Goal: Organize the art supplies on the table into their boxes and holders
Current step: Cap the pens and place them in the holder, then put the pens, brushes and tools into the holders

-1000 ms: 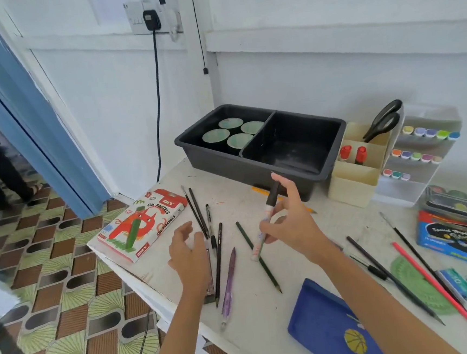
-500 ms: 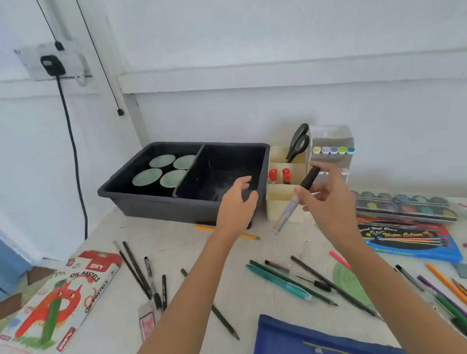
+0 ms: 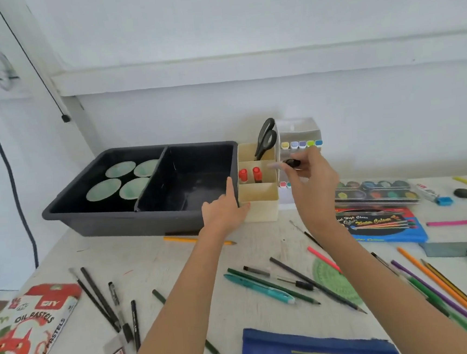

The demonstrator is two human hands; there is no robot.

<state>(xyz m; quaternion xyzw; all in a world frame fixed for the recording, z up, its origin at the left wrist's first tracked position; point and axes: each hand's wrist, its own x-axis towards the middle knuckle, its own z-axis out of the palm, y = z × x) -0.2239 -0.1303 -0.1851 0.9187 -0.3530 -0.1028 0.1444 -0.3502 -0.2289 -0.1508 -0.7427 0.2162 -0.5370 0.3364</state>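
One view, head camera.

1. Right hand (image 3: 311, 178): thumb and fingertips pinch the marker (image 3: 289, 163) at its black cap. The rest of the hand is loosely curled.
2. Marker: raised off the table (image 3: 149, 257), long axis near horizontal. The capped end points right, into the fingers. The pale barrel points left and is blurred. Its far end is over the middle compartment of the holder (image 3: 260, 202).
3. Left hand (image 3: 222, 210): placed between the tray (image 3: 95, 222) and the holder. The index finger is straight and lies up along the holder's left wall. The thumb tip touches the front wall. It grips nothing.
4. Holder: cream, upright, three compartments front to back, touching the tray's right end. The back compartment has scissors (image 3: 266, 140), handles up. The middle compartment has two red-capped markers (image 3: 243, 175), upright.
5. Tray: dark grey, two compartments. The left compartment has four pale green discs (image 3: 103, 189).
6. Rack (image 3: 297, 131): white, just behind the holder, with a row of coloured caps (image 3: 302, 144) facing out.
7. Table: loose pencils (image 3: 433, 280) and pens (image 3: 260, 288) lie flat, pointing many ways.
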